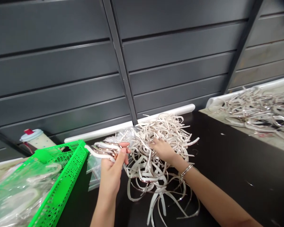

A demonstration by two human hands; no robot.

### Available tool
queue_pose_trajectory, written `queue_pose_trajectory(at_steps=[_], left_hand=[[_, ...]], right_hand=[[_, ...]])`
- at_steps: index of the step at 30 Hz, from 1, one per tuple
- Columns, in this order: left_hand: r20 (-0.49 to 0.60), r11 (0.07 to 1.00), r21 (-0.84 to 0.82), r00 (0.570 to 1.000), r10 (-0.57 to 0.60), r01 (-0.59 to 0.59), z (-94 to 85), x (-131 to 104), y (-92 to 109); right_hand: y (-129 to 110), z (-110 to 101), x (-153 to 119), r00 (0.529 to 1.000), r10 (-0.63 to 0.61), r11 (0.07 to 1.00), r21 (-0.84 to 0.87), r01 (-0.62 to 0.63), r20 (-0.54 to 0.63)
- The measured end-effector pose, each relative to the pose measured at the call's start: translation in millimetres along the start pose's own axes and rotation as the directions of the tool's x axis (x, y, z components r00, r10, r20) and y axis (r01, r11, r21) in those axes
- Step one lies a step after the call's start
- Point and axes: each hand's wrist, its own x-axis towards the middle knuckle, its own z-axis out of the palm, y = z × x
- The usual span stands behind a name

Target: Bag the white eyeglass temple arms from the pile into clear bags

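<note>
A small bundle of curved strips, white with shiny metallic faces, is held in my left hand, the thumb pressed over them. My right hand, with a bracelet at the wrist, reaches into a large tangled pile of similar curved strips on the black table. Its fingertips are hidden among the strips, so what they hold cannot be made out. Loose strips spread from the pile toward the front edge. Clear plastic bags lie under and behind my left hand.
At the left stands a green perforated basket holding bagged strips, with a lidded cup behind it. Another strip pile lies at the right. White rolls line the grey panelled wall.
</note>
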Motion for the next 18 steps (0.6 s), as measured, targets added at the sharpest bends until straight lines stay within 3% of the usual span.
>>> queue_pose_trajectory(at_steps=[4, 9, 10, 12, 14, 15, 18], left_hand=[[0.004, 1.0, 0.002, 1.0, 0.0, 0.0, -2.7, -1.0, 1.4], [-0.008, 1.0, 0.003, 1.0, 0.005, -0.005, -5.0, -0.7, 2.7], [-0.012, 1.0, 0.0, 1.0, 0.011, -0.011, -5.0, -0.7, 3.0], [-0.011, 1.0, -0.006, 1.0, 0.017, -0.017, -4.8, -1.1, 3.6], [-0.005, 1.0, -0.011, 1.0, 0.014, -0.014, -4.4, -1.9, 4.2], [-0.003, 1.0, -0.012, 1.0, 0.011, -0.011, -4.1, -2.3, 4.4], [-0.004, 1.0, -0.011, 1.0, 0.001, -0.001, -2.9, -2.9, 4.8]], right_hand=[[15.6, -15.6, 2.5, 0.985, 0.013, 0.974, 0.225, 0.026, -0.172], [36.7, -42.4, -1.3, 0.889, 0.204, 0.86, 0.509, 0.038, -0.41], [39.5, -46.8, -2.6, 0.866, 0.264, 0.782, 0.62, 0.066, -0.425], [42.0, -54.3, -5.2, 0.841, 0.39, 0.482, 0.861, 0.16, -0.375], [40.6, -58.9, -6.7, 0.86, 0.441, 0.131, 0.966, 0.221, -0.256], [38.9, -59.5, -6.9, 0.88, 0.428, 0.028, 0.976, 0.217, -0.208], [32.9, -52.4, -4.7, 0.925, 0.352, -0.024, 0.987, 0.16, -0.142]])
